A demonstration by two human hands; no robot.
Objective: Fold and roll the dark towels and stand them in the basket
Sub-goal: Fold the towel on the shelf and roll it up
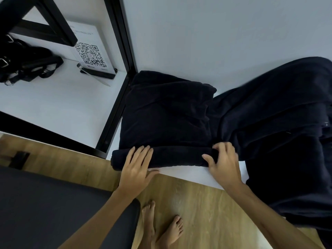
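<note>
Rightward, loose towels [280, 112] crowd both hands' roll [168, 157].

Both bare forearms reach forward. The left hand [137, 164] lies palm down, fingers straight and together (thumb splayed toward the right hand [222, 161]), whose fingers curl downward, thumb pointing left.

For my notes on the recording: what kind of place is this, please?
Probably an indoor room set up for recording, not a laundry: a white table with black frame, a wooden floor, and a QR-code sign. The person stands barefoot.
</note>
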